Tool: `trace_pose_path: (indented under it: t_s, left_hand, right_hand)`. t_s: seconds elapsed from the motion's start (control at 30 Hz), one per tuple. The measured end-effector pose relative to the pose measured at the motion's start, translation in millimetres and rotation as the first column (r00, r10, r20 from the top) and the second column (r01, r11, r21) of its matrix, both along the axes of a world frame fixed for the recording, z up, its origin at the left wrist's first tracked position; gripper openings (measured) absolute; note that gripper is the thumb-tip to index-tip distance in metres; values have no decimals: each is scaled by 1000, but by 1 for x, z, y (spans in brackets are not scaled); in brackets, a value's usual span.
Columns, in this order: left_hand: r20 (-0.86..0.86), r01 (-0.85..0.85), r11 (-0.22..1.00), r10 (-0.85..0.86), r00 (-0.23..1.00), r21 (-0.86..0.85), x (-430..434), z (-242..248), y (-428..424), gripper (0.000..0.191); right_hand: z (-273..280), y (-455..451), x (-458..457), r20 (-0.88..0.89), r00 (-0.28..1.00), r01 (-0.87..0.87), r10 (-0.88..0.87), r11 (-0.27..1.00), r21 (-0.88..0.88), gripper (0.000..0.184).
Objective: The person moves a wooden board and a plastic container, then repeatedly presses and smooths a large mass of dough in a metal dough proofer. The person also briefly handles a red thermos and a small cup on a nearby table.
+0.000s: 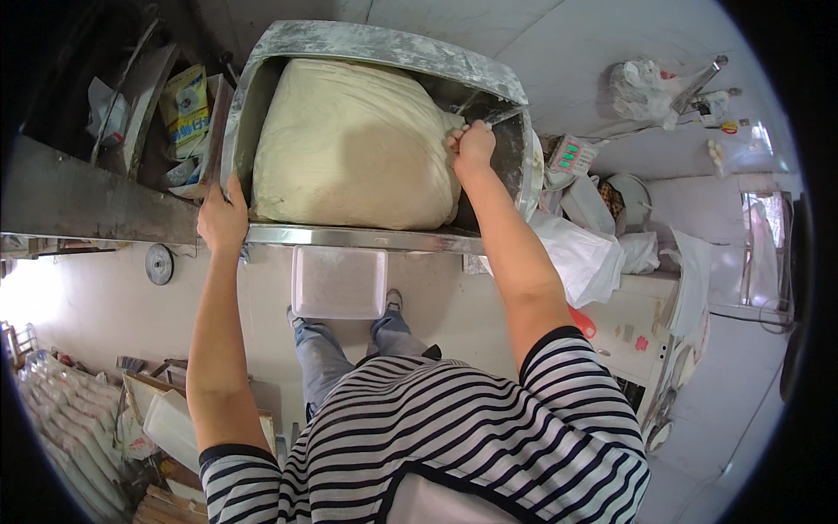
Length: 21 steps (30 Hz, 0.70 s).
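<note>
A large pale mass of dough [353, 147] fills most of a steel mixer bowl or trough [393, 42] before me. Its metal rim is dusted with flour. At the near left corner my left hand [224, 213] grips the trough's edge, thumb towards the inside. My right hand [474, 147] is curled at the dough's right side, with the fingers closed on its edge. Thin strands stretch from near that hand to the trough's right wall. Dark bare metal shows between the dough and that wall. The dough's underside is hidden.
Below the trough's front, a translucent plastic tub [339, 283] stands by my feet. A digital scale [571, 156] and white plastic bags [579, 252] lie to the right. A metal compartment on the left holds a yellow packet [185, 111]. Stacked sacks [72, 419] are behind at left.
</note>
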<state>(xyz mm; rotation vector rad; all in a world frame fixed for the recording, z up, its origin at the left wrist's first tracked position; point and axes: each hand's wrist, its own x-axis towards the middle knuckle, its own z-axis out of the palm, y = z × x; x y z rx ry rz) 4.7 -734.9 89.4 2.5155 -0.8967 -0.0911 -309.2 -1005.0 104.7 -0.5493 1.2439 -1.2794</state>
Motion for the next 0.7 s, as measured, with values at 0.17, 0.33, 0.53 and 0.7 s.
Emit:
trace_pose_path:
  t_s: [0.17, 0.33, 0.53, 0.7]
  left_hand:
    - [-6, 1, 998, -1, 1000, 62, 1, 0, 0, 59]
    - [-12, -38, 997, 39, 999, 63, -2, 1, -1, 63]
    - [-18, -63, 994, 65, 998, 87, -2, 1, -2, 65]
    - [-5, -68, 995, 68, 998, 79, -3, 0, -2, 65]
  right_hand:
    - [-8, 45, -60, -631, 739, -321, 238, 947, -18, 15]
    - [15, 91, -89, -586, 737, -415, 338, 910, 3, 15]
    - [54, 115, -102, -376, 849, -347, 373, 928, 137, 15]
    - [70, 94, -108, -181, 927, -308, 327, 943, 128, 22]
